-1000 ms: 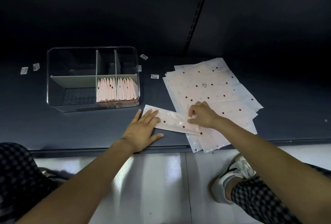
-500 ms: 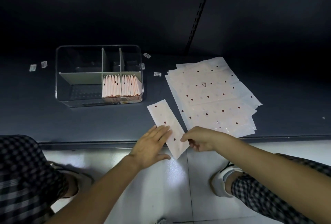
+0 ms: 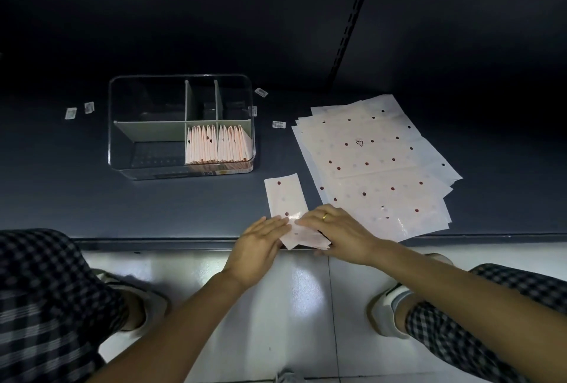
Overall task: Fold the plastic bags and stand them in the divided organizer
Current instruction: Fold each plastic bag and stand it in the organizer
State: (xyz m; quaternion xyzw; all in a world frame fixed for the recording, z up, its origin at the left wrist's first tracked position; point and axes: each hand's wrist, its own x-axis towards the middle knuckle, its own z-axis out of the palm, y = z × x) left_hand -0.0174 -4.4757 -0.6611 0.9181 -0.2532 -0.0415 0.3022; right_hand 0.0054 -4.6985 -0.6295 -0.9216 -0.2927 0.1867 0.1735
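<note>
Both hands meet over one folded strip of bag (image 3: 286, 195) at lower centre of the frame, right at the near edge of the dark shelf (image 3: 92, 204). The strip's long axis runs from that edge up toward the organizer (image 3: 181, 125), leaning slightly left; its far end lies bare on the shelf, its near end is under the hands and looks doubled back on itself. Left hand (image 3: 257, 244) — fingers straight and together, flat against the strip's left side, pressing rather than gripping. Right hand (image 3: 334, 232), ring on one finger, lies over the near end with fingers extended leftward; whether the thumb underneath pinches the plastic I cannot tell. Judged step: a crosswise fold, bringing the near end up over the length of the strip. The organizer sits upper left of the hands, and its lower-right compartment already holds a row of folded bags (image 3: 216, 145) standing on edge; the other compartments look unfilled, though the rear ones are dim. The left hand is the nearer one to that box, so it seems the likelier carrier once the fold is set. The stack of unfolded dotted bags (image 3: 377, 165) lies fanned at right centre, just beside the right hand — plenty left to do. Small labels (image 3: 278, 124) are scattered around the organizer.
</note>
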